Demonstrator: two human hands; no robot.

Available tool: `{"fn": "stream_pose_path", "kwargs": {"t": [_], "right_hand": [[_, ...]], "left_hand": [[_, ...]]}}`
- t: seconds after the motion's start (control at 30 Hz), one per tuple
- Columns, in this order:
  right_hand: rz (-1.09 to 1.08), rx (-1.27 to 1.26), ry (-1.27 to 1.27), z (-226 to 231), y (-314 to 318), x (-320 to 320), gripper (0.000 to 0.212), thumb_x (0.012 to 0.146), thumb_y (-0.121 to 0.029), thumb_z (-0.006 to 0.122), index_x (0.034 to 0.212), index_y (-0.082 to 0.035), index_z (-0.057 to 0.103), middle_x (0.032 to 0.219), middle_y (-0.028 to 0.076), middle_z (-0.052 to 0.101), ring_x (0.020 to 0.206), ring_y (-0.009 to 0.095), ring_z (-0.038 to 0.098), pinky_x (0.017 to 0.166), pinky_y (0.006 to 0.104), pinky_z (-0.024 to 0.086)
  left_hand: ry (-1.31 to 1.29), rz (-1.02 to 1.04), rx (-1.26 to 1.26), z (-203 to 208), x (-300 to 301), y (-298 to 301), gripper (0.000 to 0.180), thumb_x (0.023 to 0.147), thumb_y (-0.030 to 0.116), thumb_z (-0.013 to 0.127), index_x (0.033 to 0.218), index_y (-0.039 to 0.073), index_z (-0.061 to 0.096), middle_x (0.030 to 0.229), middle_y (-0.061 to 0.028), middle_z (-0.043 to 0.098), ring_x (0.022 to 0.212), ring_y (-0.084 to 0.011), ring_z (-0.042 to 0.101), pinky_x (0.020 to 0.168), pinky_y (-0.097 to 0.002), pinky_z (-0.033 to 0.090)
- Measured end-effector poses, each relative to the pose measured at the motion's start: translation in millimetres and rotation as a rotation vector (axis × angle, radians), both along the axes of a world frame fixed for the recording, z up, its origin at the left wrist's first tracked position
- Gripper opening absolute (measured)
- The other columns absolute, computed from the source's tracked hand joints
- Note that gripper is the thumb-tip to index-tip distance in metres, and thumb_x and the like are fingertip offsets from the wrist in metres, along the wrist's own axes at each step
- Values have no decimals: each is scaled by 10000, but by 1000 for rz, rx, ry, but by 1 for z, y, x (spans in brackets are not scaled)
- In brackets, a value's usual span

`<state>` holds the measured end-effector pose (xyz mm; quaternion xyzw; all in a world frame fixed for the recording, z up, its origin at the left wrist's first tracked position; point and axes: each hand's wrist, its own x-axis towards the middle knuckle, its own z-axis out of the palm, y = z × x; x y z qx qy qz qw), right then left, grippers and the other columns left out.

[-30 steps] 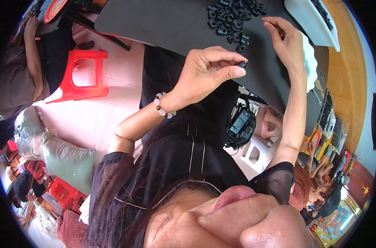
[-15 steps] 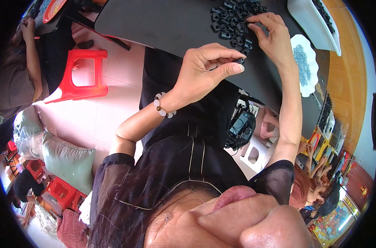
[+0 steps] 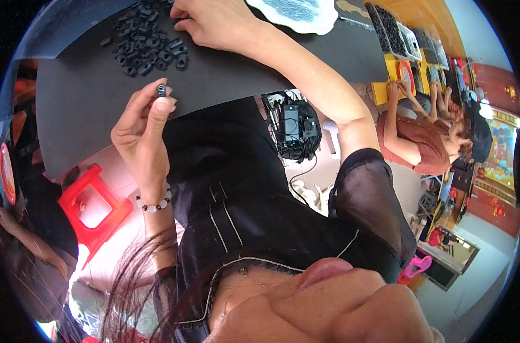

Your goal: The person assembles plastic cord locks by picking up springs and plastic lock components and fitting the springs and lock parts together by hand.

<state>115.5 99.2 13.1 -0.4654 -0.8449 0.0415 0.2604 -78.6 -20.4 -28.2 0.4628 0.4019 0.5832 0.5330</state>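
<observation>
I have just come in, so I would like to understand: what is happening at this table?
A person's left hand holds a small black part in a pinch, near a loose pile of similar parts on the dark table. The right hand is at the pile's edge; whether it grips one is unclear. A white scalloped plate with pale blue bits lies beyond the right forearm.

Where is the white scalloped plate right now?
In the head view, the scalloped plate sits at the top edge, right of centre, on the dark table, to the right of the right hand and the heap of black parts.
</observation>
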Motion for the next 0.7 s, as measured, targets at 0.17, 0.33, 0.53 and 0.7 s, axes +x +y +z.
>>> {"fn": "stream_pose_path", "kwargs": {"t": [0.17,0.33,0.53,0.7], "right_hand": [[-79,-99,-37,-7,2,4,129,808,-72,646,926,-102,687,897,127,671,903,332,622,775,434,515],[-87,84,-101,-8,-5,2,146,833,-87,685,969,-127,717,854,73,715,787,233,675,722,355,546],[-3,-119,47,11,-9,11,108,825,-87,611,859,-36,699,868,195,649,905,378,596,756,462,506],[-26,-114,91,2,-2,10,118,825,-87,619,887,-20,694,878,208,653,903,384,602,766,456,505]], "left_hand": [[-20,2,-16,5,6,0,254,871,48,694,1114,-23,681,982,-82,665,843,-117,616,780,-232,502],[-19,38,-16,2,9,-3,259,873,51,693,1118,-30,676,975,-95,677,823,-121,620,782,-232,502],[-14,44,-20,1,9,-3,261,877,58,693,1119,-39,673,973,-99,679,812,-114,617,790,-231,499],[23,9,-9,-3,4,-2,315,912,99,660,1190,-45,630,1044,-121,687,874,-131,640,813,-250,510]]}}
